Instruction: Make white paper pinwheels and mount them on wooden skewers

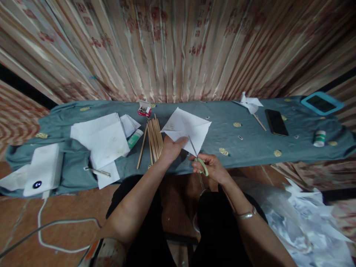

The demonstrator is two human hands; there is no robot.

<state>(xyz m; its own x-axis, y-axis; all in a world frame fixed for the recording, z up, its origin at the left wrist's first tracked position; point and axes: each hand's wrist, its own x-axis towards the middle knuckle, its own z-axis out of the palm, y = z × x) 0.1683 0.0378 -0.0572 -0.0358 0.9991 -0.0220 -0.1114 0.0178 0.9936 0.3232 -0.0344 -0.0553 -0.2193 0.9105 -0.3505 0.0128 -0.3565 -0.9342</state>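
My left hand (171,147) pinches the near corner of a white square of paper (187,128), holding it up over the grey-blue cloth (250,141). My right hand (211,167) is closed on a pair of scissors (198,157) with pale green handles. Their blades point up and left into the paper's lower edge. A bundle of thin wooden sticks (154,138) lies just left of my left hand.
White paper sheets (102,139) and a green glue tube (135,138) lie at left, with a white device (44,168) and its cable. A small red box of staples (144,110) sits behind the sticks. A black phone (276,122), a tablet (321,103) and crumpled paper (311,218) are at right.
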